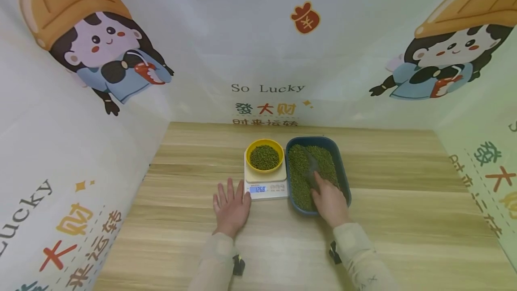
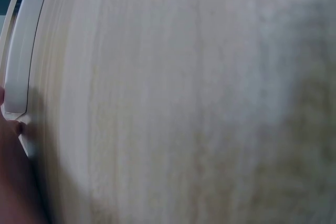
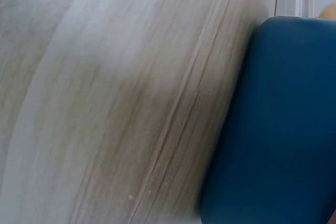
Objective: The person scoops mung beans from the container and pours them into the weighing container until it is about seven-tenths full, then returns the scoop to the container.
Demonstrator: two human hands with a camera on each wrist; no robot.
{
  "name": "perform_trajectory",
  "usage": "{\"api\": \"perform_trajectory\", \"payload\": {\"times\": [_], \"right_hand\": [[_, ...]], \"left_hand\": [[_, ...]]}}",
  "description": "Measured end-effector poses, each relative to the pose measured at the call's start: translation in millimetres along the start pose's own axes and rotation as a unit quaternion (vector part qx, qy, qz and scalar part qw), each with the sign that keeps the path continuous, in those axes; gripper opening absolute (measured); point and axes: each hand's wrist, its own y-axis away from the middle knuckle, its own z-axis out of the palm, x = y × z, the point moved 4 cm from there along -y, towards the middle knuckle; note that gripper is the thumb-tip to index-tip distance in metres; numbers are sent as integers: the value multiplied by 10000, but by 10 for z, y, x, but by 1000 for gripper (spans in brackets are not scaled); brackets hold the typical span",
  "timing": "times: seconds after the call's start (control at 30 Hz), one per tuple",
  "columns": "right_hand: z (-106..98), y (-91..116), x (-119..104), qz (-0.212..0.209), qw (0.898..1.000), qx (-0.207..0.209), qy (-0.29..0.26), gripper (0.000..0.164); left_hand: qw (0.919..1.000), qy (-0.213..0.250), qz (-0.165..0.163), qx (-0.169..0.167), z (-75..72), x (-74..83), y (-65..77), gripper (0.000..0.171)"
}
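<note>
My right hand [image 1: 332, 204] grips a dark grey scoop [image 1: 312, 165], whose blade sits among small green beans [image 1: 298, 183] in a deep blue tub [image 1: 344, 178]. To the tub's left stands a white digital scale [image 1: 262, 177] with a lit display that appears to read 126.8. A yellow bowl [image 1: 264, 141] on its platform holds more of the green beans [image 1: 264, 158]. With fingers spread, my left hand [image 1: 233, 210] rests palm down on the table, its thumb at the scale's front left corner. In the right wrist view, the tub's wall [image 3: 278, 124] hides the scoop.
The wood-grain table [image 1: 194, 165] extends to both sides of the scale and tub. Printed white cloth walls [image 1: 266, 48] enclose it at the back, left and right. Black wrist straps [image 1: 238, 265] show at both sleeves.
</note>
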Motion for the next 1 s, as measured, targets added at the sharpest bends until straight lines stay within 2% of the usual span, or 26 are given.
{"api": "perform_trajectory", "payload": {"times": [0.23, 0.47, 0.67, 1.0], "right_hand": [[12, -54, 31, -8, 9998, -179, -105, 54], [11, -83, 61, 202, 9983, -475, -288, 53], [16, -70, 37, 346, 9967, -734, -68, 54], [32, -71, 19, 424, 9965, -707, 155, 52]], "left_hand": [[10000, -59, 39, 5, 1, -5, -19, 56], [10000, -38, 20, -11, -2, 9, -7, 56], [10000, -40, 48, -32, -12, 19, -6, 56], [10000, -25, 56, 18, -22, 30, 5, 55]]}}
